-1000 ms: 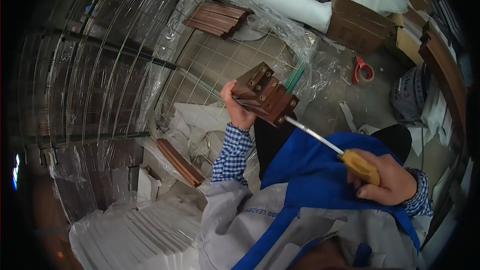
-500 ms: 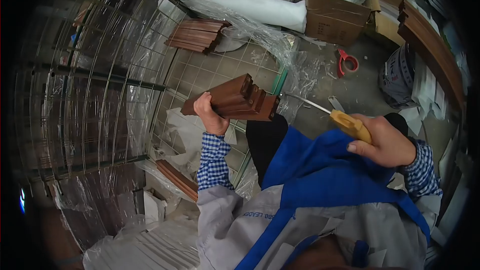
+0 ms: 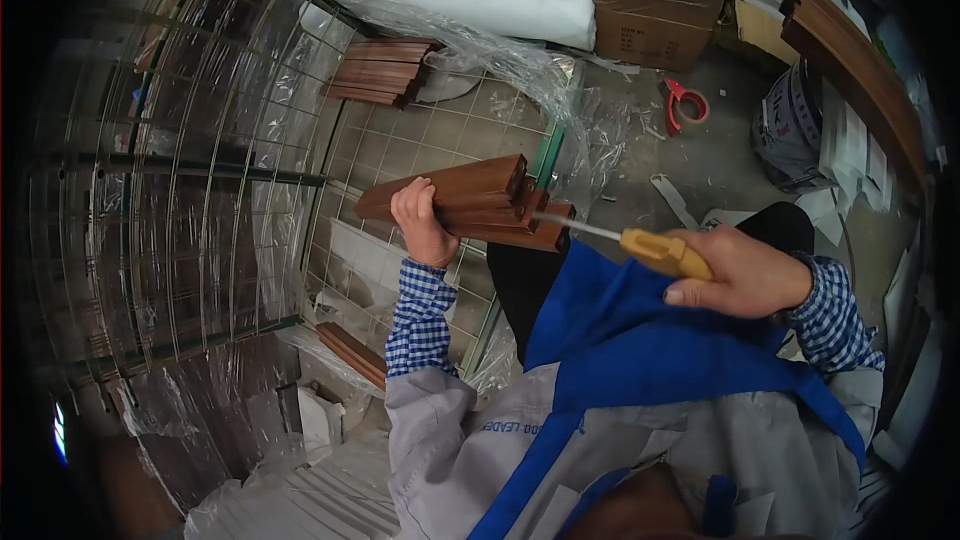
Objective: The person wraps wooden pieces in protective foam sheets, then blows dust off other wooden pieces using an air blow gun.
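Observation:
My left hand (image 3: 425,225) is closed around a stack of reddish-brown wooden moulding pieces (image 3: 455,192). Their notched, stepped ends face right, above my knee. My right hand (image 3: 745,275) grips the yellow handle of a screwdriver (image 3: 665,253), thumb along its side. The thin metal shaft points left, and its blurred tip is at the stack's right end. Whether the tip touches the wood or goes into a gap, I cannot tell.
A wire-mesh cage (image 3: 230,140) stands left, with more wooden strips (image 3: 385,70) on its mesh floor. Plastic film, a white foam roll (image 3: 500,12), a cardboard box (image 3: 655,20), a red tape dispenser (image 3: 683,105), a dark bucket (image 3: 790,130) and long brown moulding (image 3: 850,75) lie around.
The screwdriver and my right hand have moved left, bringing the tip up to the stack's end. The stack is turned slightly in my left hand. The view has shifted a little.

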### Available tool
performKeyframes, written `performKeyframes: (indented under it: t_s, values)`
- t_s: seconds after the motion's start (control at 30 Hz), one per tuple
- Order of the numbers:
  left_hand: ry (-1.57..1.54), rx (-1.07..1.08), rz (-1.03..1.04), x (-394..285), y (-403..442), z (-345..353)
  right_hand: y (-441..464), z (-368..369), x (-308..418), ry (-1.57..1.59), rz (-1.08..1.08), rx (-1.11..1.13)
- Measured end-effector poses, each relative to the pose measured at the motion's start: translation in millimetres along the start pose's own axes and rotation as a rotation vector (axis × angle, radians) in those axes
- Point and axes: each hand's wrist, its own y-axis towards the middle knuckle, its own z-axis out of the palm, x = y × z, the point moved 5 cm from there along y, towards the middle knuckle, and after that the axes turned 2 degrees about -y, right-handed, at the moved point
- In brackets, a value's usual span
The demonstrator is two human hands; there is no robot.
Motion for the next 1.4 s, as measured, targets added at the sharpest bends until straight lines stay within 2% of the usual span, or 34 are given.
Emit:
performKeyframes:
  t_s: [0.07, 0.17, 0.2, 0.3, 0.33, 0.37, 0.43, 0.47, 0.53, 0.57, 0.63, 0.73, 0.83, 0.87, 0.93, 1.03, 1.07, 1.13, 1.17, 1.2, 1.27, 1.3, 1.4]
  values:
    - [-0.01, 0.018, 0.005, -3.3, 0.8, -0.2, 2.0, -19.4, -3.6, -0.014, 0.149, -0.163]
    - [-0.03, 0.014, 0.018, -6.7, 8.2, 5.4, 0.2, 0.9, -2.3, 0.089, 0.033, -0.041]
    - [-0.027, 0.028, 0.014, -6.0, 7.7, 7.3, -0.4, -5.2, -5.0, 0.049, 0.097, -0.091]
    - [-0.01, 0.055, 0.008, -4.5, 11.2, 11.0, -9.8, -6.3, -21.4, 0.031, 0.095, -0.086]
    - [0.006, 0.067, 0.0, -4.8, 12.7, 12.6, -16.0, 4.4, -21.6, 0.101, 0.129, 0.066]
    - [0.008, 0.075, -0.003, -3.0, 11.8, 13.8, -19.4, 4.8, -25.3, 0.107, 0.129, 0.072]
    - [0.061, 0.113, -0.006, 3.0, 12.9, 21.4, -29.0, -6.7, -41.7, 0.158, 0.259, -0.116]
    - [0.061, 0.112, -0.007, 3.6, 12.4, 21.2, -31.0, -7.2, -42.1, 0.107, 0.192, -0.137]
    - [0.1, 0.161, -0.005, 5.5, 16.8, 26.0, -29.7, 20.0, -45.0, 0.082, -0.026, -0.033]
    - [0.099, 0.168, -0.001, 5.5, 15.9, 26.7, -27.1, 20.9, -51.1, 0.064, -0.054, -0.127]
    - [0.107, 0.182, -0.003, 6.7, 16.3, 32.9, -24.7, -3.5, -61.2, 0.084, 0.317, -0.123]
    - [0.096, 0.196, 0.007, 4.3, 20.5, 36.2, -20.8, 22.1, -56.3, 0.085, -0.017, -0.069]
    - [0.109, 0.212, 0.009, 1.3, 23.7, 39.2, -22.7, -6.4, -63.4, 0.221, 0.3, -0.162]
    - [0.106, 0.206, 0.019, 1.1, 26.1, 41.7, -23.0, -6.3, -53.8, 0.208, 0.151, -0.211]
    - [0.078, 0.2, 0.029, 0.1, 28.8, 42.8, -20.7, 11.7, -47.9, 0.189, 0.045, -0.065]
    - [0.076, 0.219, 0.02, -8.3, 39.1, 43.5, -19.6, -10.0, -67.6, 0.207, 0.218, -0.222]
    - [0.08, 0.204, 0.05, -9.5, 41.6, 44.1, -22.1, -7.4, -70.5, 0.182, 0.125, -0.228]
    - [0.06, 0.217, 0.054, -10.6, 48.0, 42.3, -30.5, 4.2, -69.9, 0.28, 0.143, -0.073]
    - [0.061, 0.218, 0.055, -10.1, 50.5, 41.3, -36.6, 4.5, -73.4, 0.425, 0.154, -0.063]
    - [0.061, 0.222, 0.051, -11.2, 55.5, 39.5, -39.8, 4.0, -85.6, 0.427, 0.166, -0.096]
    - [0.052, 0.224, 0.029, -8.6, 64.2, 38.6, -48.2, -7.5, -117.5, 0.808, -0.016, -0.422]
    - [0.033, 0.209, 0.046, -17.7, 79.8, 50.0, -54.8, -15.3, -127.2, 0.777, -0.001, -0.483]
    - [0.002, 0.226, 0.104, -34.7, 106.9, 34.0, -63.6, -11.0, -114.6, 0.827, -0.064, -0.44]
